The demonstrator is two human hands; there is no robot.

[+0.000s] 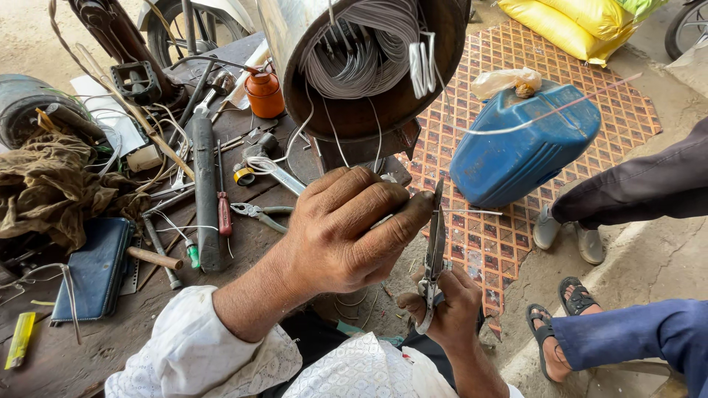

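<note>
Thin white wire (472, 212) pinched in my left hand (343, 232), fingers closed tight on it, keeping strand taut. It runs just past my fingertips to pliers (435, 250). My right hand (442, 309) grips pliers' handles, fingers wrapped shut, jaws up at wire. Above my knuckles: motor housing (369, 66) with grey windings. Beyond fingertips: blue jerrycan (523, 144). Behind left wrist: cluttered bench (88, 346).
</note>
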